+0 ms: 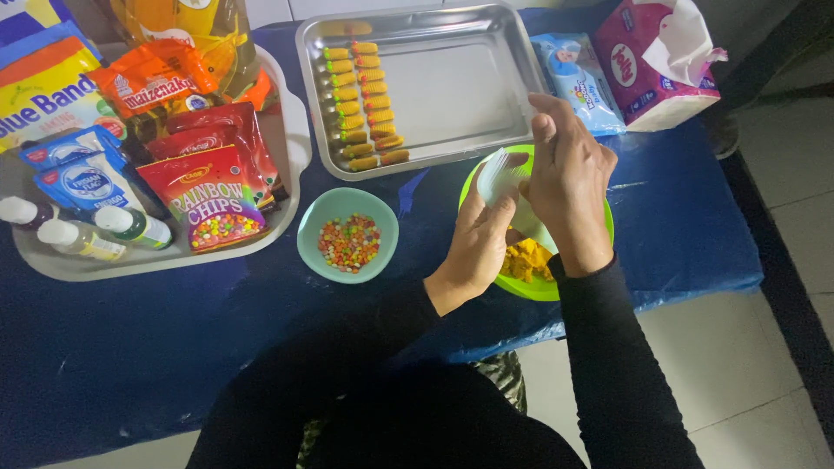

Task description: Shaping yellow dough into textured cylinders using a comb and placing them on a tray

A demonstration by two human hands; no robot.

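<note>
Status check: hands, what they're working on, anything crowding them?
Left hand and right hand both on a clear plastic piece. Over green bowl of yellow dough. Candy bowl close left, apart.

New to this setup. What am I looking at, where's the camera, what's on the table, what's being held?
There is no machine here: a person works with two bare hands, filmed by one camera worn on their head, looking down. The left hand and right hand together hold a small clear plastic piece above a green bowl with yellow dough in it. On the blue table cover sit a metal tray with two rows of small yellow and green shaped pieces, a teal bowl of coloured chips, and a white tray of packets and bottles.
</note>
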